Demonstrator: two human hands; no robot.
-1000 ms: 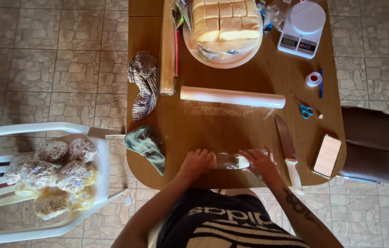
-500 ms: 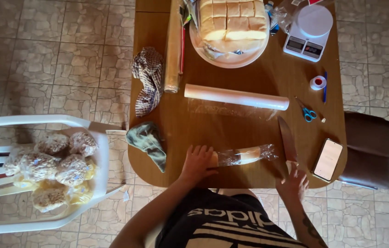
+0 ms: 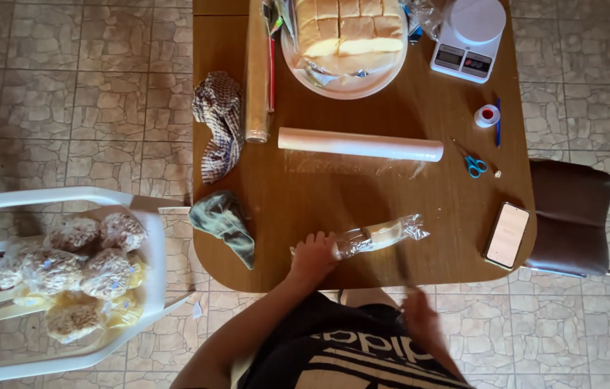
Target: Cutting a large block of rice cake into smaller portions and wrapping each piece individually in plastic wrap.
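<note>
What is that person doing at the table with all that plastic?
A person stands at the near edge of a brown wooden table. Their left hand presses on one end of a small piece of food wrapped in clear plastic film, which lies flat on the table. Their right hand is off the table, blurred, near their body. A long white roll of cling film lies just beyond the wrapped piece. On a white plastic chair to the side sit several filled clear bags.

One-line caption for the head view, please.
Left hand rests on a plastic-wrapped roll on the wooden table; right hand is blurred below the edge.
</note>
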